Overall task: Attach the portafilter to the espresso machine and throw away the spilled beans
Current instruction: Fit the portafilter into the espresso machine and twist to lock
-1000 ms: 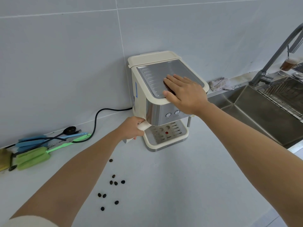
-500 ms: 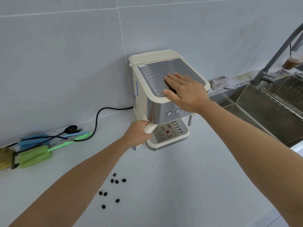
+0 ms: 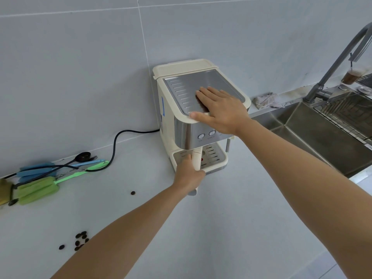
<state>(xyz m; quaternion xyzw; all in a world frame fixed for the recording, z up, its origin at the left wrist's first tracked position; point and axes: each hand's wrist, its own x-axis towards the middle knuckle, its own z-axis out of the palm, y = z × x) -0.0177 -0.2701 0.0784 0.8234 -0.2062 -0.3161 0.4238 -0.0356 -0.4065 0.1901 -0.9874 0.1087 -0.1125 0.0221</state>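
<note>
A cream and steel espresso machine (image 3: 177, 109) stands against the tiled wall. My right hand (image 3: 219, 109) lies flat on its metal top, fingers spread. My left hand (image 3: 188, 176) is shut on the cream handle of the portafilter (image 3: 196, 160), which points out toward me from under the machine's front; its basket end is hidden under the steel panel. Several dark spilled beans (image 3: 80, 239) lie on the white counter at lower left, partly behind my left forearm, and one lone bean (image 3: 132, 192) sits further up.
Green and blue cleaning brushes (image 3: 38, 190) and a black spoon (image 3: 82, 157) lie at the left by the wall, crossed by the black power cord (image 3: 115, 146). A steel sink (image 3: 322, 133) with faucet (image 3: 338, 57), a rag (image 3: 265, 100) and a drink cup (image 3: 351, 75) are at right.
My left hand has swung the portafilter handle from the machine's left side round to the front centre. The right hand stays on top. The view shifted slightly.
</note>
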